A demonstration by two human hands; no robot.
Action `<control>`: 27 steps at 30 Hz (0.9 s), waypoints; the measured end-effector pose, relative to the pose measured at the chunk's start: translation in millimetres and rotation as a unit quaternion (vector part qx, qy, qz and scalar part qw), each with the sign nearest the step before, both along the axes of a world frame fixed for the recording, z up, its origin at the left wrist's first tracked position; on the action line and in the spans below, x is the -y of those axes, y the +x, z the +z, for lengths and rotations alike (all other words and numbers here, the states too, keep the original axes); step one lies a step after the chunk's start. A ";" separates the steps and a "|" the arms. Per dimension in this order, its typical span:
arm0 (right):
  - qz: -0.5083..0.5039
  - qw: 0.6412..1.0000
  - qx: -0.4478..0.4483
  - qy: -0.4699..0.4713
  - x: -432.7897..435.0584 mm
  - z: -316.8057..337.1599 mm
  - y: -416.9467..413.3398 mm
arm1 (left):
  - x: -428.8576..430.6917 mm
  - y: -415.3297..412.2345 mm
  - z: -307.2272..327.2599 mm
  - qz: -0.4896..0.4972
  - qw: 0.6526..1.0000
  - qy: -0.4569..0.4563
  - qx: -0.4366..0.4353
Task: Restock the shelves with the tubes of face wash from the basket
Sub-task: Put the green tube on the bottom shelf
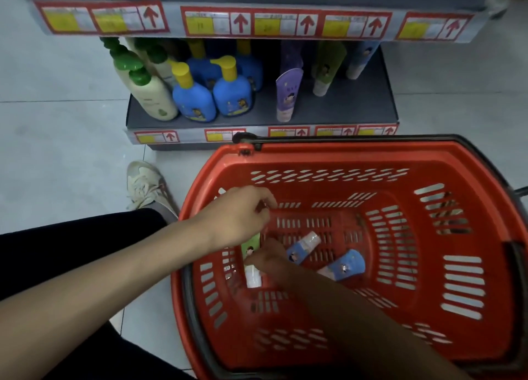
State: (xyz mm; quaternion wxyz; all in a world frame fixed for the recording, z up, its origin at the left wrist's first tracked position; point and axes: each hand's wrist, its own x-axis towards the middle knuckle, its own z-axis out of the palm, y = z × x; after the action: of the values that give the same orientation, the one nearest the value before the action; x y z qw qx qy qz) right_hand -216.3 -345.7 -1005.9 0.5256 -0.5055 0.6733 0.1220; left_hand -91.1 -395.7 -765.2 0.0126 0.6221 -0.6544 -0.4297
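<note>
Progress partway | purple squeeze tube (288,96) among few upright on dark grey bottom shelf (343,108) | three left lying in red slotted plastic basket (328,158): blue soft tube (301,246), second blue tube (344,265), green white-capped tube (251,246) | right hand (271,261) pinches green white-capped tube | left hand (243,214) curled at basket wall, grip unclear

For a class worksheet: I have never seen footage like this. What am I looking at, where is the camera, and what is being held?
No machine here: a person wears one camera on the head, looking down at their own arms. A red basket stands on the floor before a low shelf of bottles and upright tubes. In the basket lie a left blue tube, a right blue tube and a green tube. The right hand reaches in and seems to pinch the green tube. The left hand is at the basket's rim, fingers curled; whether it holds anything is unclear.
</note>
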 end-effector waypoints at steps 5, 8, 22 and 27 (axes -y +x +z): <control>0.093 0.994 0.021 -0.053 21.6 10.3 -28.3 | 5.6 -2.7 1.0 0.047 0.999 0.011 -0.012; 0.155 0.985 0.032 -0.068 46.1 46.7 -50.3 | 11.7 -12.7 4.9 0.080 0.996 0.018 -0.031; -0.051 0.958 0.213 -0.185 104.5 327.5 -188.9 | 55.5 -84.9 115.5 0.279 0.909 -0.106 -0.290; -0.237 0.890 0.305 -0.242 108.1 355.5 -201.4 | 66.1 -107.7 107.2 0.324 0.886 -0.021 -0.330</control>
State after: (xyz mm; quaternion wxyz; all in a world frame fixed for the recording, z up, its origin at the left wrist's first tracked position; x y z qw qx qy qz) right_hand -417.7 -453.8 -650.3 0.5799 -0.4543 0.5887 -0.3329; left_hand -198.8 -461.8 -658.0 0.3799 0.6209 -0.3836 -0.5684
